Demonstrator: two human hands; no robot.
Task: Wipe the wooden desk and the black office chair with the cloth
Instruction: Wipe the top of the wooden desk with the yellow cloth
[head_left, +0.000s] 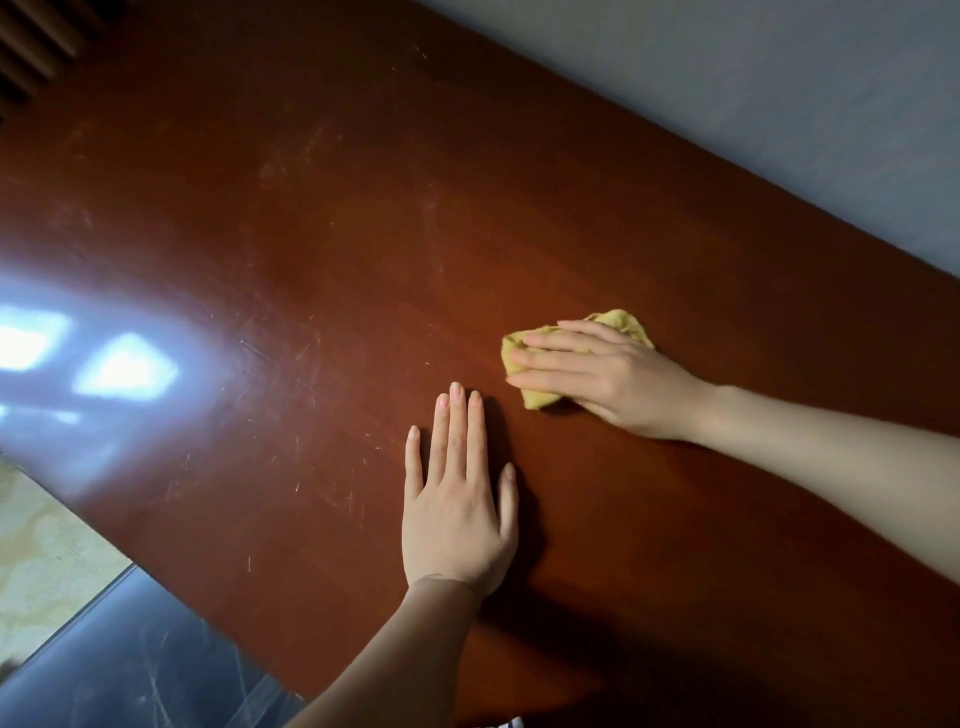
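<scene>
The reddish-brown wooden desk (311, 234) fills most of the head view and carries fine pale scratches. A crumpled yellow cloth (535, 397) lies on it right of centre. My right hand (608, 376) presses flat on the cloth with straight fingers pointing left, so only the cloth's edges show around it. My left hand (460, 499) rests palm down on the bare wood just below and left of the cloth, fingers straight and together. No black office chair is in view.
A grey wall (753, 104) runs along the desk's far edge at upper right. Bright window glare (119, 364) reflects off the desk's left part. Beyond the near-left edge lie a pale patterned floor (47, 561) and a dark glossy surface (140, 654).
</scene>
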